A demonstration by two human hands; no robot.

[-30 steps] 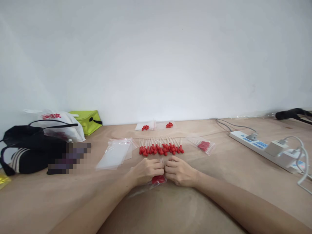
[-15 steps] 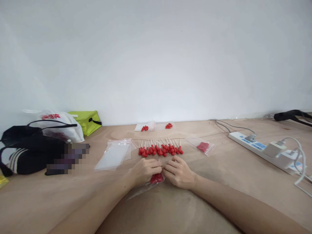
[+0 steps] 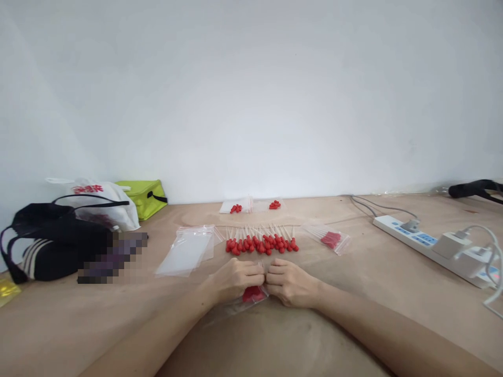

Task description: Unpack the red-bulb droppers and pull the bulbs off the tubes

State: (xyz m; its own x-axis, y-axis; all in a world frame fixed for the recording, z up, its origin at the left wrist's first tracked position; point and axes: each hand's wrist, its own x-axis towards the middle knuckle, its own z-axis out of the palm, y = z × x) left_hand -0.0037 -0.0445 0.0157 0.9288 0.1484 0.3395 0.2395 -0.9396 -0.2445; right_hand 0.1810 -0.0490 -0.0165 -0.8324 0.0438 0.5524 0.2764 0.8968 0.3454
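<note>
My left hand (image 3: 238, 277) and my right hand (image 3: 293, 284) meet knuckle to knuckle near the front of the table. Both are closed, pinching the edge of a clear zip bag (image 3: 259, 299) with red pieces inside; the fingertips are hidden. Part of the bag trails under my left wrist. Just beyond the hands lies a row of pale sticks with rounded red heads (image 3: 261, 244), heads towards me. To the right rests a filled zip bag (image 3: 330, 239) of the same sticks. Flat, see-through zip bags (image 3: 186, 251) are stacked on the left.
Two bags with red pieces (image 3: 236, 209) lie near the wall. A white power strip (image 3: 424, 241) with plugs and cables occupies the right. At left are a black bag (image 3: 58, 241), a white plastic bag (image 3: 106, 209) and a lime-green box bag (image 3: 147, 196).
My right hand's fingers have curled lower, its raised forefinger now folded down against the bag. The whole view has shifted slightly; the sticks and bags lie as before.
</note>
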